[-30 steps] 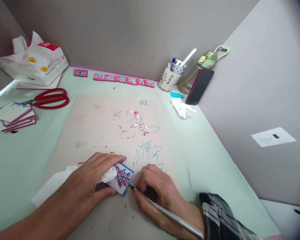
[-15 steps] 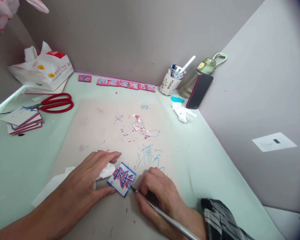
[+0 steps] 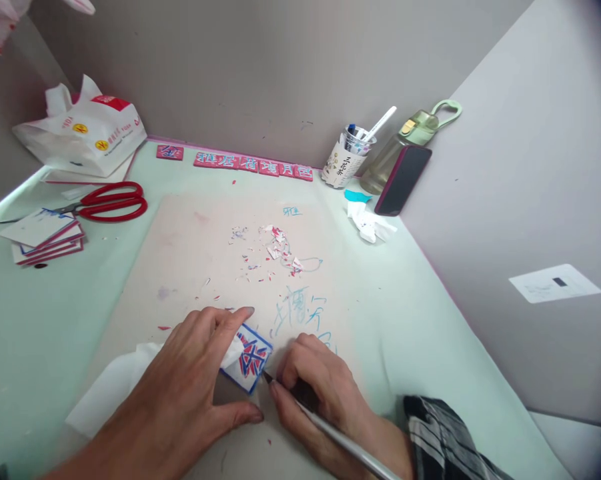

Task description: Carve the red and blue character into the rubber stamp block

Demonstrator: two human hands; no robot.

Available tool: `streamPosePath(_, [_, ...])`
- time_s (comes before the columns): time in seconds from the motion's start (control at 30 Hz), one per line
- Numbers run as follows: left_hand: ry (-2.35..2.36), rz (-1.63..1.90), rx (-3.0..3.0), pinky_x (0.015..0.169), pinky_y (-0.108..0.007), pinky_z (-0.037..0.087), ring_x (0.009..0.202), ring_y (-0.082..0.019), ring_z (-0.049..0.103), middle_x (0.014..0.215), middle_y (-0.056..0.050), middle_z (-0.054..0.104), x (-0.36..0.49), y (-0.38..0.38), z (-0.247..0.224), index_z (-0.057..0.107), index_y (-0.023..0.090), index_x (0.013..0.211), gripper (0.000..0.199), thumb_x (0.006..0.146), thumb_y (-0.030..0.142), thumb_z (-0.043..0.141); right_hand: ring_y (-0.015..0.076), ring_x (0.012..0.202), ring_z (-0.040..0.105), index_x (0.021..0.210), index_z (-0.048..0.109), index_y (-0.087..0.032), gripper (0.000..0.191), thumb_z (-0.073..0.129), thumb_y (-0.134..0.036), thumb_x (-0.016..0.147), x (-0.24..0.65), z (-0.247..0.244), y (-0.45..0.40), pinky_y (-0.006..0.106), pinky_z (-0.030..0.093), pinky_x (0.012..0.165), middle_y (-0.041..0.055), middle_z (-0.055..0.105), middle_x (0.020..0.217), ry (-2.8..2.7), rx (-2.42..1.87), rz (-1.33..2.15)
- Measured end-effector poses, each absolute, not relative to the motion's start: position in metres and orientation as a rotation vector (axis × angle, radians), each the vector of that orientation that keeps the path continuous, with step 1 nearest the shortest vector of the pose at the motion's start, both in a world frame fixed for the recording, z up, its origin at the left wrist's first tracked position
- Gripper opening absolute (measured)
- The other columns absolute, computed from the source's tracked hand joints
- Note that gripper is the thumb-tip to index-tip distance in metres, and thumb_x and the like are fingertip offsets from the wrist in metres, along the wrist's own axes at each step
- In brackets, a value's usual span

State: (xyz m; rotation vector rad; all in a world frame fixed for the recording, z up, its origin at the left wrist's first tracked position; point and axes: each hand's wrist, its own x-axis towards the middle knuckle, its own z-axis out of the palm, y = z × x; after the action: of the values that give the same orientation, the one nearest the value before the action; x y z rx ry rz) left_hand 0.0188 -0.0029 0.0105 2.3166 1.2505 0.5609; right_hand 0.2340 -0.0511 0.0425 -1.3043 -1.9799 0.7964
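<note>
A small white square carving block point(image 3: 253, 363), edged in blue, lies on the board with a blue character over red cut areas. My left hand point(image 3: 190, 380) covers its left side, with thumb and index finger spread around it. A crumpled white tissue point(image 3: 233, 353) sticks out from under these fingers onto the block, and a longer piece of tissue trails below the wrist. In my right hand point(image 3: 320, 383) is a silver-handled craft knife point(image 3: 333, 433), gripped like a pen. Its dark tip meets or nearly meets the block's lower right edge.
Carved shavings point(image 3: 280, 247) lie on the beige board point(image 3: 155, 267). Red-handled scissors point(image 3: 115, 202) and stacked blocks point(image 3: 40, 230) are left. Pink character tiles point(image 3: 253, 163) line the wall. A pen cup point(image 3: 345, 160), bottle point(image 3: 380, 167), phone point(image 3: 403, 180) and crumpled tissue point(image 3: 367, 223) are right.
My left hand has moved right with the tissue, over the block's upper left part. Its thumb has left the block's lower left edge. My right hand and knife stay almost in place.
</note>
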Motion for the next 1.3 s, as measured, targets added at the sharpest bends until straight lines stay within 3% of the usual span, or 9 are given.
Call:
streamPosePath(0.2, [1.225,0.598,2.359,0.087,-0.054,0.060,0.106,-0.033,0.066,0.117,-0.006,0.061,0.027,-0.003,0.011,0.040,0.032,0.140,0.075,0.076,0.022,0.077,0.0155,0.073,0.051,0.080,0.044,-0.022,0.019,0.052,-0.009,0.092,0.233,0.043,-0.051,0.027,0.040,0.065,-0.0001,0.055,0.076,-1.968,-1.306,0.821])
streamPosePath(0.37, [1.175,0.512,2.306,0.085,-0.048,0.060,0.104,-0.030,0.066,0.118,-0.007,0.059,0.023,0.001,0.012,0.049,0.029,0.137,0.063,0.079,0.027,0.076,0.0146,0.072,0.051,0.079,0.045,-0.022,0.020,0.055,-0.010,0.092,0.236,0.042,-0.049,0.026,0.040,0.065,-0.0008,0.055,0.075,-1.955,-1.315,0.841])
streamPosePath(0.53, [1.140,0.577,2.408,0.081,-0.046,0.060,0.101,-0.029,0.065,0.118,-0.007,0.057,0.021,0.000,0.009,0.051,0.027,0.133,0.055,0.081,0.024,0.069,0.0160,0.071,0.048,0.080,0.049,-0.019,0.020,0.053,-0.008,0.096,0.237,0.033,-0.047,0.029,0.039,0.067,0.0015,0.059,0.075,-2.186,-1.106,0.502])
streamPosePath(0.67, [1.129,0.616,2.489,0.082,-0.046,0.061,0.102,-0.030,0.065,0.115,-0.010,0.057,0.025,0.001,0.011,0.043,0.021,0.137,0.059,0.080,0.019,0.060,0.0177,0.069,0.044,0.076,0.057,-0.016,0.032,0.044,-0.006,0.103,0.237,0.033,-0.048,0.034,0.039,0.070,0.0035,0.058,0.070,-2.436,-0.933,0.180])
streamPosePath(0.83, [1.164,0.632,2.521,0.083,-0.047,0.061,0.104,-0.031,0.065,0.114,-0.011,0.058,0.028,0.001,0.013,0.037,0.020,0.141,0.063,0.081,0.020,0.056,0.0192,0.069,0.045,0.078,0.065,-0.013,0.041,0.035,-0.007,0.105,0.235,0.038,-0.049,0.037,0.040,0.078,0.0058,0.060,0.072,-2.489,-0.877,0.085])
streamPosePath(1.3, [1.116,0.623,2.569,0.085,-0.048,0.060,0.104,-0.031,0.063,0.115,-0.012,0.059,0.029,0.002,0.016,0.039,0.017,0.139,0.063,0.078,0.016,0.056,0.0181,0.066,0.041,0.068,0.057,-0.017,0.038,0.042,-0.005,0.101,0.232,0.036,-0.049,0.037,0.040,0.076,0.0026,0.052,0.067,-2.499,-0.899,-0.017])
